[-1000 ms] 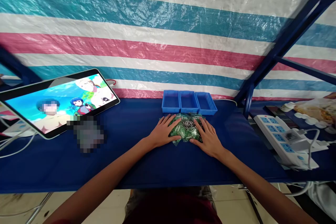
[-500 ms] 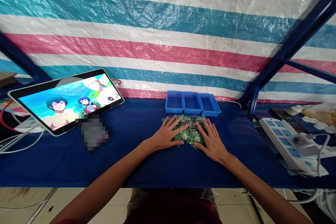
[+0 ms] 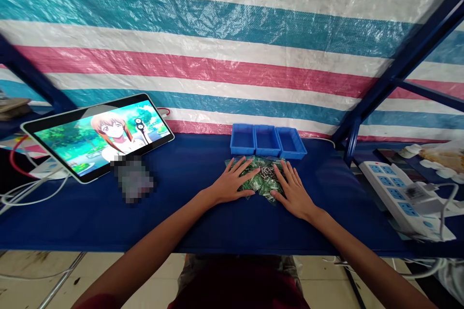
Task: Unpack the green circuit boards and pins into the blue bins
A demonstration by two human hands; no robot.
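Observation:
Green-tinted clear plastic bags (image 3: 256,182) with small metal pieces (image 3: 267,172) in or on them lie on the blue table. My left hand (image 3: 229,186) rests on their left side, palm down, fingers spread. On the right side lies my right hand (image 3: 294,193), also flat with its fingers apart. Neither hand grips anything. Just behind the bags stand three joined blue trays: a left one (image 3: 242,140), a middle one (image 3: 267,141) and a right one (image 3: 291,143), with nothing visible inside.
A tablet (image 3: 101,135) showing a cartoon leans at the left, cables beside it. A blurred-out item (image 3: 134,181) lies before it. At the right are a white power strip (image 3: 402,198) with a plug and a bag (image 3: 444,157). Striped sheeting (image 3: 232,67) hangs behind.
My right hand has shifted slightly outward, showing a little more of the metal pieces. The picture on the tablet is different. The whole view has moved slightly.

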